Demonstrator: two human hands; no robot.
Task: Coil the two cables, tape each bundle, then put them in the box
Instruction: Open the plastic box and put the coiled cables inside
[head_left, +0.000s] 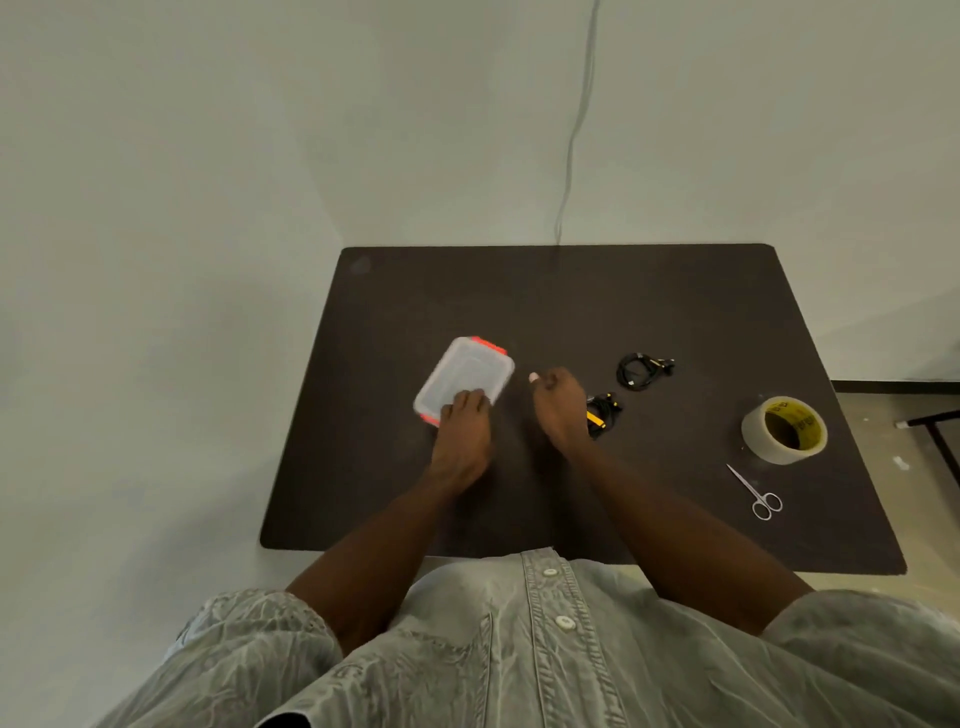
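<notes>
Dim, flat light; soft overall; wide-angle bending at edges

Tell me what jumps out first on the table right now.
The clear box with orange clips, lid on, sits left of centre, with the left hand resting on its near end. The right hand is just right of it, beside a cable bundle with a yellow band; a second black cable lies farther back. The tape roll and scissors sit near the right edge.
</notes>
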